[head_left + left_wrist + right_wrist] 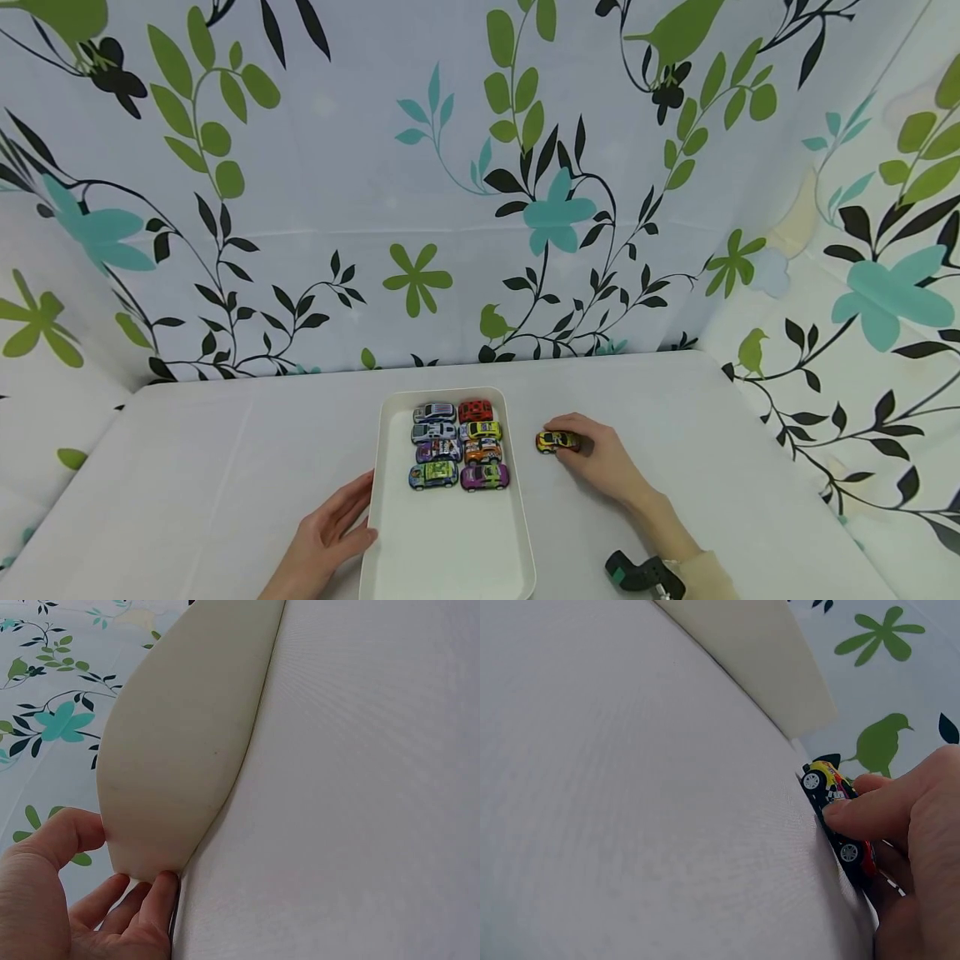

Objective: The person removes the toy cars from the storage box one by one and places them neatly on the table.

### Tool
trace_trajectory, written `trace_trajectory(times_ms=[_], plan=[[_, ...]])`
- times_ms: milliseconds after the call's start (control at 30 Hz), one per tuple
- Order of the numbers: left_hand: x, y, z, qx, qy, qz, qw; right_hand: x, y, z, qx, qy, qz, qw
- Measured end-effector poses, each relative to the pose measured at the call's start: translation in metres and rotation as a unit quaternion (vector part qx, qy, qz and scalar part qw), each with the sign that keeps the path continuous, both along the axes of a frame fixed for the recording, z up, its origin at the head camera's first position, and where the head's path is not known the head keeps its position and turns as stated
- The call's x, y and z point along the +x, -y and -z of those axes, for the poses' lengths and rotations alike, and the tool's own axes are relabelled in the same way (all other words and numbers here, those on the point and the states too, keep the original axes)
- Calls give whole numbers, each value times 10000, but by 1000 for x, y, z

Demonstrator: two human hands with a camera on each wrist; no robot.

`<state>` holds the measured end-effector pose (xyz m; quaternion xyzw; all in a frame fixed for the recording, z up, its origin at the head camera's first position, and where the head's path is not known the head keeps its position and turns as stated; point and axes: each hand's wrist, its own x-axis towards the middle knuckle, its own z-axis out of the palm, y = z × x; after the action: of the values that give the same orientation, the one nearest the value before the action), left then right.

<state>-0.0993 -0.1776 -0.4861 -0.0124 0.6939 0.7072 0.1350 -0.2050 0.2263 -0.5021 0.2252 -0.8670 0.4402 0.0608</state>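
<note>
In the head view, my right hand pinches a yellow and black toy car to the right of the white tray. The right wrist view shows this toy car low at the white table surface, thumb on its near side, wheels visible. My left hand holds the tray's left side, its thumb at the rim. Seen from the left wrist, the bent fingers meet the tray's outer wall. Several colourful toy cars stand in two columns in the upper part of the tray.
A white cloth covers the table. Behind it and at both sides hang curtains printed with leaves and birds. A dark wrist camera mount is strapped at the right wrist, beside the sleeve.
</note>
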Motion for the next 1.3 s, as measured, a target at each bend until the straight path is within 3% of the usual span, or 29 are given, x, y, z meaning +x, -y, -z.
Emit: trace_trajectory(times_ms=[133,267,467,900,1100,1300], plan=[[0,0,-1,-47,20,-6,10000,-1,-2,2,-231,-50,-51,9997],[0,-2,-2,-96,47,-45,9999,-1,-2,3,-387,-144,160,9990],[0,-2,-2,-146,45,-47,9999,-2,-1,4,-321,-151,720,9968],[-2,-3,-1,-162,121,-83,9998,-5,0,4,-89,-451,1250,9911],[-2,-2,-2,-157,94,-57,9998,-7,-1,7,-26,-516,1287,9903],[-2,-3,-2,-122,119,-51,9998,-6,0,5,-182,-252,1265,9915]])
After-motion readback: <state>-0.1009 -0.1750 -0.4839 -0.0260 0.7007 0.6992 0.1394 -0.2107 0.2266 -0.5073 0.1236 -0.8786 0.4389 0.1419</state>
